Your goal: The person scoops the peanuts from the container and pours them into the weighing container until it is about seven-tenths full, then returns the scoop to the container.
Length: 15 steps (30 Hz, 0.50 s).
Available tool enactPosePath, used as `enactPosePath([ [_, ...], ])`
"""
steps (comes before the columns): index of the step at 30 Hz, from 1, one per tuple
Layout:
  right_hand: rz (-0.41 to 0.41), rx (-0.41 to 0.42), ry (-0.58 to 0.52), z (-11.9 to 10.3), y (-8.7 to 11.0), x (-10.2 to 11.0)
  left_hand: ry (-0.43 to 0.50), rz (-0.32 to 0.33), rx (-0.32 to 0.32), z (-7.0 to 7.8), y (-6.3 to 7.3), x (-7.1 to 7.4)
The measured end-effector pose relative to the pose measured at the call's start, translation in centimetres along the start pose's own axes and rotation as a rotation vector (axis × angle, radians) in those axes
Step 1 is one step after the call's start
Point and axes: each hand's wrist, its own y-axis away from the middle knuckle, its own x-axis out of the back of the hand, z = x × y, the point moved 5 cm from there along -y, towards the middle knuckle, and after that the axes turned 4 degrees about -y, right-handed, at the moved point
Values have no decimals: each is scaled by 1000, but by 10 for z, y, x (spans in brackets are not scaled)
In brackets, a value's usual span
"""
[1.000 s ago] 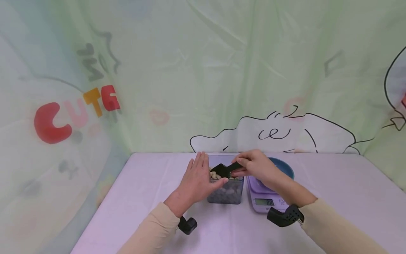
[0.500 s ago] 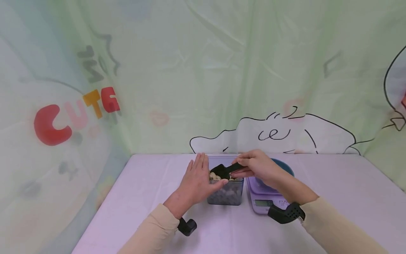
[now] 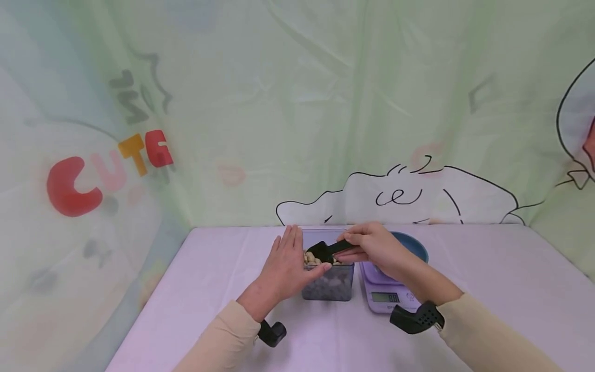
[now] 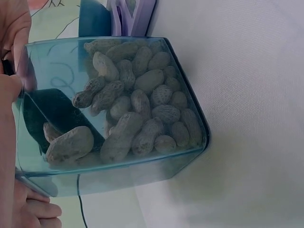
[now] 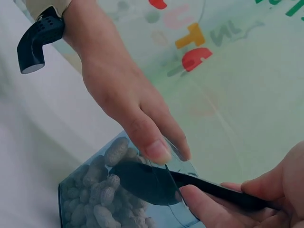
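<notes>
A clear bluish plastic box full of unshelled peanuts stands in front of me. My left hand lies against its left side with straight fingers, the thumb at the near rim. From the right, my right hand pinches the handle of a black scoop between thumb and fingers. The scoop's blade dips inside the box among the peanuts, as the left wrist view shows through the wall. A few peanuts lie against the blade there.
Right of the box is a purple kitchen scale with a lit display. A blue bowl sits on it, partly hidden by my right forearm. A pale cloth covers the table, and a printed curtain hangs behind.
</notes>
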Motion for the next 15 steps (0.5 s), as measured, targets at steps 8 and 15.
enactPosePath([
  [8, -2, -14, -105, 2, 4, 7, -1, 7, 1, -1, 1, 0],
  [15, -10, -35, -170, 5, 8, 15, 0, 4, -9, -1, 0, 1],
])
